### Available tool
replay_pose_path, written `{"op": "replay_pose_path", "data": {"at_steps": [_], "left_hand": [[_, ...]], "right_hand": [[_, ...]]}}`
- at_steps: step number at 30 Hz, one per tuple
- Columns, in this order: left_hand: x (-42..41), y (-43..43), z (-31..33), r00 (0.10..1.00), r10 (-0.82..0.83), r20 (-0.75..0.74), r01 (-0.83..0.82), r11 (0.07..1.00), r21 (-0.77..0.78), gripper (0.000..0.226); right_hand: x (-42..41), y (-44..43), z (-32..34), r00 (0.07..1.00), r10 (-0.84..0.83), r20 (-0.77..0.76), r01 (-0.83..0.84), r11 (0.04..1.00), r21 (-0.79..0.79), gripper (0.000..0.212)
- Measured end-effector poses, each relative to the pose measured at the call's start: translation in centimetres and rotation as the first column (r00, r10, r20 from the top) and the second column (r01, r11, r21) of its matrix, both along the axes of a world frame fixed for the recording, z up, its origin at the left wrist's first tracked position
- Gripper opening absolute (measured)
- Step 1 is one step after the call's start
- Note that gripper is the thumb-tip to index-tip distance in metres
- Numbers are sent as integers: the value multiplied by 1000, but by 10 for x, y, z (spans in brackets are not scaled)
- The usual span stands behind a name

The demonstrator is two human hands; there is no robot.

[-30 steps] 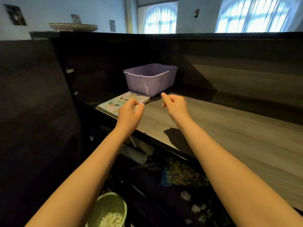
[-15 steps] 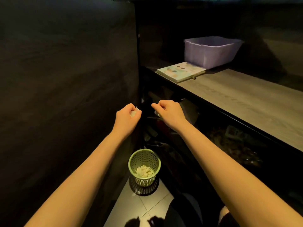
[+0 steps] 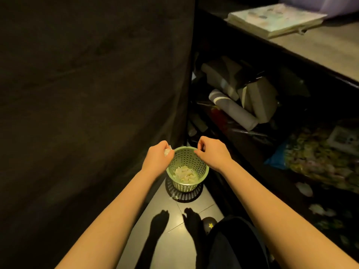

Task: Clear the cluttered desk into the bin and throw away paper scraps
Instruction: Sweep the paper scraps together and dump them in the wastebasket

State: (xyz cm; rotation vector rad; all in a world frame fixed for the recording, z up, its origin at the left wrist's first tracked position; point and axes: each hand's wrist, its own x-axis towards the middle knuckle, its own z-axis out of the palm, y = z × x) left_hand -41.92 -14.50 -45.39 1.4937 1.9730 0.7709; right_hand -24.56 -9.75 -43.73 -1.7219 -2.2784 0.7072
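A small green perforated waste basket stands on the tiled floor beside the desk, with a heap of white paper scraps in its bottom. My left hand hovers over the basket's left rim and pinches a white paper scrap. My right hand hangs over the right rim with its fingers curled, and nothing shows in it. On the desk at the upper right lies a pastel book, with a corner of the purple bin behind it.
A dark panel walls off the left side. Under the desk sit a rolled grey mat, boxes and a patterned bag. One scrap lies on the floor by the basket. My feet stand just behind it.
My gaze and both hands have dropped from the desk to the green basket. The left hand has kept its scrap the whole way and now hangs over the rim.
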Motion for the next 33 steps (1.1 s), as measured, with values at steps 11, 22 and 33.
{"op": "replay_pose_path", "data": {"at_steps": [11, 22, 33], "left_hand": [[-20, 54, -111, 998, -13, -60, 0, 980, -199, 19], [-14, 83, -175, 993, -86, -79, 64, 967, -245, 14], [-2, 89, -186, 979, -154, -130, 116, 958, -262, 15]], "right_hand": [[2, 66, -134, 991, 75, 114, -41, 961, -274, 22], [-22, 112, -216, 993, 65, 103, -35, 963, -267, 23], [-9, 119, -237, 965, 254, 61, -204, 878, -434, 80]]}}
